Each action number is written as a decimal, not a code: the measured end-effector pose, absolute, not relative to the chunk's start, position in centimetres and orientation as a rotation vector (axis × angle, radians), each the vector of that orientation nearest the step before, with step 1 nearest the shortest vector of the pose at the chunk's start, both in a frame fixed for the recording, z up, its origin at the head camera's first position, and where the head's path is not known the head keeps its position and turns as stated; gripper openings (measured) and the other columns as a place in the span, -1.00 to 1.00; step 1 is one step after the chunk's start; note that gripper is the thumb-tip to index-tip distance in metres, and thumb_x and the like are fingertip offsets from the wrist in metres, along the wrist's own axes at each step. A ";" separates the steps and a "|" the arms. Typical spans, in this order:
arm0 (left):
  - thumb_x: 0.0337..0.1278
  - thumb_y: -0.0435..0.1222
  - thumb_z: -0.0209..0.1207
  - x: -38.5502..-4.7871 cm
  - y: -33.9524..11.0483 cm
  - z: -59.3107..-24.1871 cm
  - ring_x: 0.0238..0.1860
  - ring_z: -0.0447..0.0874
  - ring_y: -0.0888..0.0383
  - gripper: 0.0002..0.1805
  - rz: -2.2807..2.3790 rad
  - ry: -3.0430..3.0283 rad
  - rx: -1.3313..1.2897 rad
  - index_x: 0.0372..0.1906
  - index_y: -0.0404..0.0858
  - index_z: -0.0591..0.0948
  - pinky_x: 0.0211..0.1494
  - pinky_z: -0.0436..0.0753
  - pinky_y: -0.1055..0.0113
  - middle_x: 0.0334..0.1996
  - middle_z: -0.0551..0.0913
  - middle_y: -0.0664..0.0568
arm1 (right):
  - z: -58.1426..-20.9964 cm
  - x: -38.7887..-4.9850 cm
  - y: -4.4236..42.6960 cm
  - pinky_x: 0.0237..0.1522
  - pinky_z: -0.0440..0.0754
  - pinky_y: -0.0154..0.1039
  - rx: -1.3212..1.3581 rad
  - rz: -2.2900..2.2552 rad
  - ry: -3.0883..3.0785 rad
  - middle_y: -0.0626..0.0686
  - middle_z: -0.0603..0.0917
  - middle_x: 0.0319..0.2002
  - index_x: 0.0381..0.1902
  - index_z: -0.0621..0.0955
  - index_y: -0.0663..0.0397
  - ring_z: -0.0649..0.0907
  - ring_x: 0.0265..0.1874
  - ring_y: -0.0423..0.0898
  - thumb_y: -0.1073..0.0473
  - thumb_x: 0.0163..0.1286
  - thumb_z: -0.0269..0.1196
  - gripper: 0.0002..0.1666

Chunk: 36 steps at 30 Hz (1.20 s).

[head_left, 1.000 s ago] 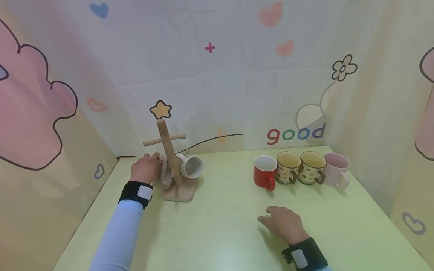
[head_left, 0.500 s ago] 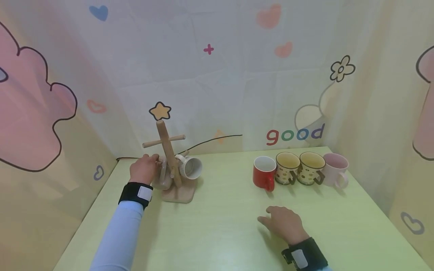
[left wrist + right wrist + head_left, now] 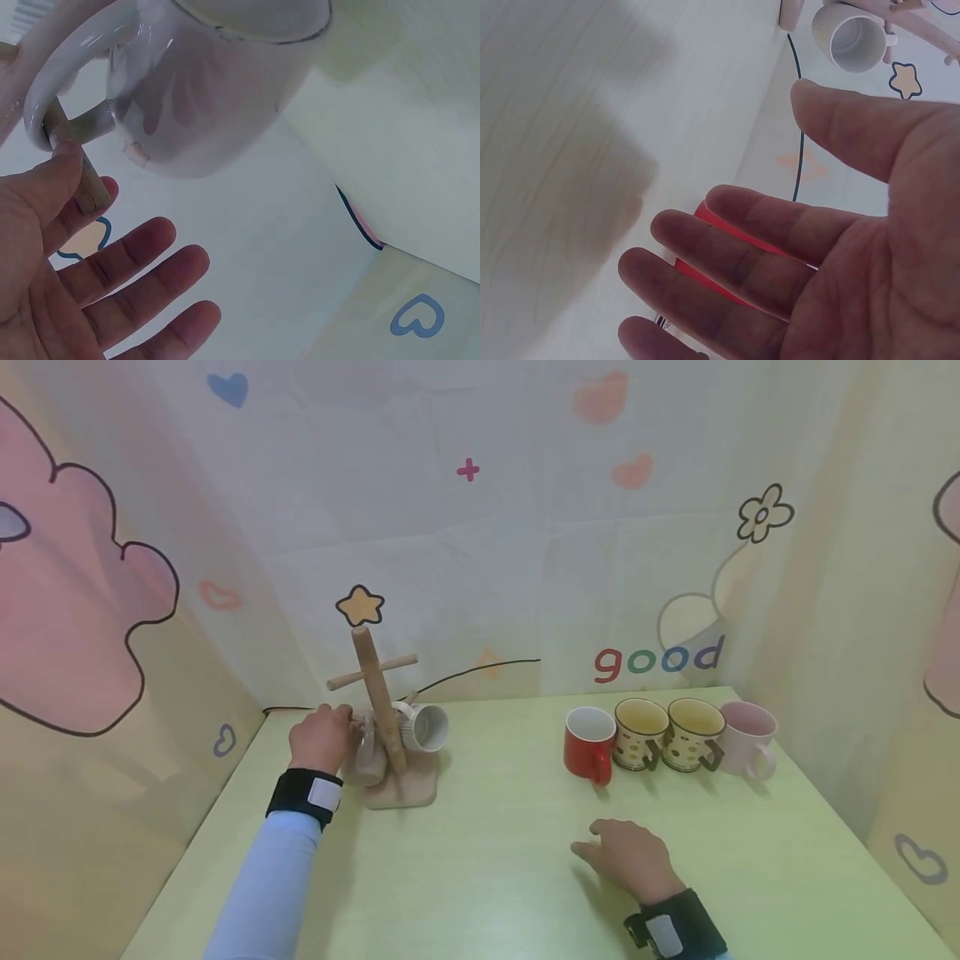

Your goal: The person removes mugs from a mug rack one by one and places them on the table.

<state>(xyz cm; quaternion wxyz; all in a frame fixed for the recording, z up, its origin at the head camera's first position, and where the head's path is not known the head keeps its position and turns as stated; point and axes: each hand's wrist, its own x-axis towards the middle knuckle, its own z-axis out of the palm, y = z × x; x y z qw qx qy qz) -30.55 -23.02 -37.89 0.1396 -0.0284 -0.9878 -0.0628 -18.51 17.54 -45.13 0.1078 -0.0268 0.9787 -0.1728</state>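
A wooden mug tree (image 3: pixel 382 710) stands leaning at the left of the table. My left hand (image 3: pixel 320 739) is at its left side; in the left wrist view the thumb and index finger pinch the tip of a wooden peg (image 3: pixel 91 191), the other fingers spread. A pale pinkish mug (image 3: pixel 202 97) hangs by its handle on that peg. A white ribbed mug (image 3: pixel 426 728) hangs on the tree's other side, mouth facing outward. My right hand (image 3: pixel 630 858) hovers over the table's front right, fingers relaxed and holding nothing, nearest the red mug (image 3: pixel 587 747).
Right of the red mug, two yellow spotted mugs (image 3: pixel 636 739) and a pink mug (image 3: pixel 742 743) stand in a row at the back right. A printed curtain (image 3: pixel 480 552) closes off the back and sides of the table (image 3: pixel 480 860).
The mug tree has turned slightly, and the pinkish mug has shifted a little on its peg with my left hand beside it. My right hand has stayed in place.
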 end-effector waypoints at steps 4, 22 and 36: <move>0.39 -0.24 0.16 -30.3 -22.9 -37.7 -0.36 0.65 -0.20 -0.73 -0.192 -2.883 -0.051 -0.02 -0.38 0.63 -0.37 0.64 -0.11 -0.35 0.60 -0.27 | -45.1 -18.5 17.5 -0.06 0.60 0.19 -0.083 -0.506 2.881 0.20 0.72 -0.12 0.04 0.65 0.25 0.67 -0.15 0.14 -0.12 0.35 0.28 -0.44; 0.43 -0.10 0.12 -29.3 -22.3 -38.1 -0.39 0.66 -0.23 -0.60 -0.197 -2.897 0.013 -0.15 -0.44 0.59 -0.41 0.61 -0.10 -0.41 0.57 -0.28 | -44.9 -18.4 17.1 -0.04 0.59 0.20 -0.086 -0.497 2.875 0.21 0.71 -0.11 0.05 0.65 0.25 0.67 -0.11 0.17 -0.12 0.36 0.27 -0.44; 0.44 -0.13 0.11 -28.1 -21.2 -38.3 -0.38 0.66 -0.22 -0.61 -0.143 -2.915 0.054 -0.10 -0.46 0.56 -0.37 0.63 -0.09 -0.39 0.56 -0.28 | -45.1 -18.6 17.0 -0.03 0.58 0.21 -0.083 -0.489 2.865 0.21 0.72 -0.10 0.08 0.64 0.25 0.66 -0.16 0.12 -0.13 0.36 0.27 -0.42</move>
